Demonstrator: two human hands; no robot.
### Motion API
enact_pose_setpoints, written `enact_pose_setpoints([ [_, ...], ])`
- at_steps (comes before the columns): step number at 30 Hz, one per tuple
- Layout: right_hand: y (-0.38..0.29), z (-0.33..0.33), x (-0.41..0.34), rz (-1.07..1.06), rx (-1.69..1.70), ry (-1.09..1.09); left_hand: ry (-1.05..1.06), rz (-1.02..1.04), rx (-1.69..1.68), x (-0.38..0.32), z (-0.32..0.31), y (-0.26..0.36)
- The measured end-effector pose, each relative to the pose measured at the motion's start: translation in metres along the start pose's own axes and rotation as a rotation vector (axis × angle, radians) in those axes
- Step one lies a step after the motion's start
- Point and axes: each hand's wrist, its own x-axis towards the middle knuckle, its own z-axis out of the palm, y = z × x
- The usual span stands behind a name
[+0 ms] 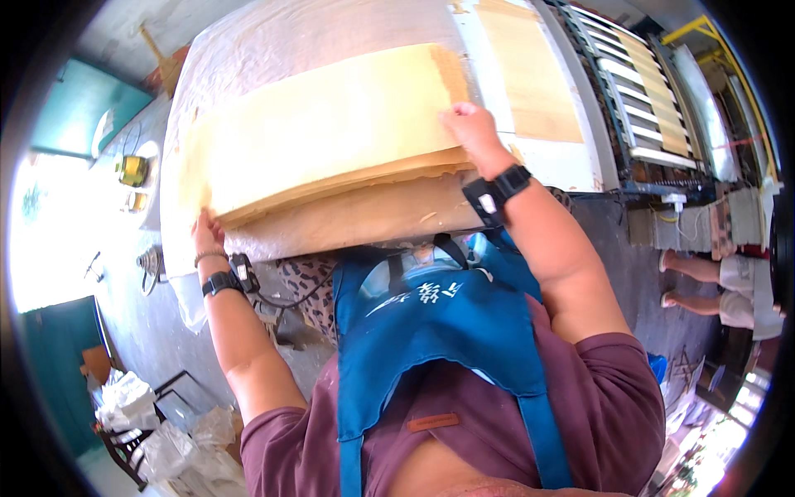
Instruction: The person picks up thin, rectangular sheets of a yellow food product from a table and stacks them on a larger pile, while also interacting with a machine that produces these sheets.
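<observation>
A stack of thin tan sheets, possibly wood veneer (323, 118), lies on a plastic-covered table (248, 43) before me. At the near left corner of the top sheet is my left hand (208, 233), its fingers curled at the edge. My right hand (472, 133) is at the right end of the stack, thumb and fingers pinched together at the sheet's edge. Glare washes out much of the top sheet. Below its near edge, more sheets show with a ragged border. Both wrists carry black straps with small devices.
Right of the stack, another tan sheet (528, 74) lies on a white surface. Beyond stands a slatted conveyor (646, 93) bearing a similar strip. A person (739, 292) stands at the far right. Plastic bags (168, 447) lie at lower left, and yellow tape rolls (131, 171) at left.
</observation>
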Motion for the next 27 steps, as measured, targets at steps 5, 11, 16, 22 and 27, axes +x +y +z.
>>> enact_pose_setpoints([
  [5, -0.004, 0.009, -0.027, -0.149, -0.303, 0.144, 0.049, 0.071, -0.115, 0.009, -0.022, -0.023],
  [11, 0.055, -0.045, -0.072, -0.253, -0.319, 0.296, 0.011, 0.19, -0.133, -0.095, 0.036, -0.025],
  [16, 0.093, -0.045, -0.104, -0.376, -0.615, 0.163, -0.58, 0.027, 0.249, -0.161, 0.088, -0.069],
  [22, 0.098, -0.027, -0.107, -0.543, -0.727, 0.213, -1.138, -0.286, 0.532, -0.176, 0.138, -0.107],
  [27, 0.103, -0.026, -0.106, -0.579, -0.771, 0.259, -1.195, -0.316, 0.68, -0.182, 0.153, -0.104],
])
